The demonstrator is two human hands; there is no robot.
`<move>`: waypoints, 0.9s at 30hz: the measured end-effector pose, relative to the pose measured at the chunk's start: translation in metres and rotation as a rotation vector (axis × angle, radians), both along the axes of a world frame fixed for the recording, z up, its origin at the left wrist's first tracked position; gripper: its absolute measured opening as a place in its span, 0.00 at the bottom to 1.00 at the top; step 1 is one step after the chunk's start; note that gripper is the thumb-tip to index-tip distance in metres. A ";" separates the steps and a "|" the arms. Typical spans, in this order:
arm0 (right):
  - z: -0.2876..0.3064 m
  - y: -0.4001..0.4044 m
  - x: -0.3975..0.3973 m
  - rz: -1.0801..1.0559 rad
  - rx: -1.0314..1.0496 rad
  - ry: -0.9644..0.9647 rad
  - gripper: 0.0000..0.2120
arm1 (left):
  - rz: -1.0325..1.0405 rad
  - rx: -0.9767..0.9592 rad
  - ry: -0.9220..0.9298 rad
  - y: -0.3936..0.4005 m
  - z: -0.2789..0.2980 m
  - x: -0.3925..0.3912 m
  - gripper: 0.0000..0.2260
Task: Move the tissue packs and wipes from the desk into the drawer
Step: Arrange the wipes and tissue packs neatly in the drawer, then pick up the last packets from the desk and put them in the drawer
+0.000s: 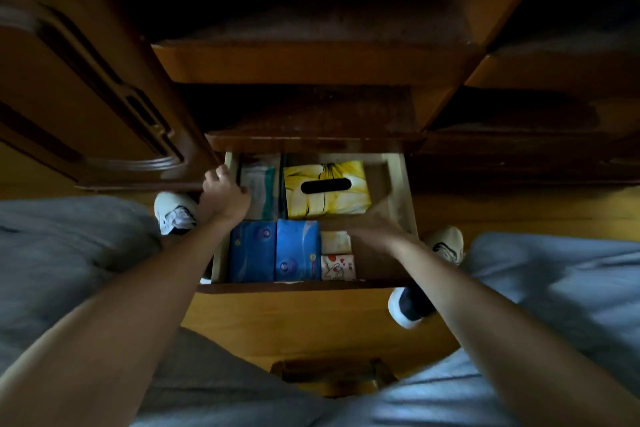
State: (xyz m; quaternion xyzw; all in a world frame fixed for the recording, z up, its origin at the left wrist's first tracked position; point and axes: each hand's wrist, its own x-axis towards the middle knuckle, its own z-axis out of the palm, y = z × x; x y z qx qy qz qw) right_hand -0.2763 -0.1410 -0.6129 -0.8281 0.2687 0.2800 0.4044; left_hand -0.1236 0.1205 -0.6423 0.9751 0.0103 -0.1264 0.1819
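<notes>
No readable text in my drawer

The two blue packs [273, 251] at the front of my drawer [403, 191] carry round logos and small print too blurred to read; the white pack [338, 267] just right of them shows only red hearts and a drawing.

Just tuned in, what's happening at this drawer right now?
A person is crouched over an open wooden drawer, packing it with tissue goods. The left hand grips the far left corner, next to a pale wipes pack. The right hand, blurred, reaches low over the right side by two small white tissue packs; whether it holds anything cannot be told. Already inside: a yellow tissue pack at the back and two blue tissue packs side by side in front.
</notes>
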 end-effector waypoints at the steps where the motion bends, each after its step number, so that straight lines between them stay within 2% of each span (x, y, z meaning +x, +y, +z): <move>1: 0.012 -0.005 0.002 0.008 -0.034 -0.026 0.07 | -0.015 -0.007 0.032 -0.007 0.013 -0.003 0.29; 4: 0.050 -0.020 0.008 0.034 -0.113 -0.036 0.18 | -0.203 -0.063 0.110 -0.029 0.062 -0.010 0.28; 7: 0.104 -0.039 0.011 0.032 -0.081 -0.167 0.23 | -0.412 -0.098 -0.003 -0.052 0.129 -0.017 0.19; 11: 0.192 -0.069 0.022 -0.019 -0.078 -0.478 0.14 | -0.603 -0.093 -0.446 -0.077 0.239 -0.028 0.10; 14: 0.264 -0.093 0.030 -0.031 -0.172 -0.735 0.07 | -0.681 -0.207 -0.751 -0.102 0.324 -0.023 0.08; 17: 0.328 -0.118 0.040 -0.058 -0.336 -0.951 0.06 | -0.695 -0.311 -0.952 -0.137 0.389 -0.004 0.07; 19: 0.360 -0.139 0.051 -0.099 -0.523 -1.060 0.06 | -0.714 -0.300 -0.970 -0.166 0.417 0.014 0.07; 21: 0.382 -0.166 0.068 -0.154 -0.682 -1.081 0.07 | -0.739 -0.253 -0.928 -0.198 0.431 0.035 0.08; 25: 0.385 -0.217 0.095 -0.076 -0.860 -0.795 0.16 | -0.759 -0.179 -0.782 -0.261 0.431 0.074 0.11; 27: 0.372 -0.231 0.101 -0.050 -0.951 -0.799 0.16 | -0.767 -0.181 -0.738 -0.290 0.425 0.091 0.12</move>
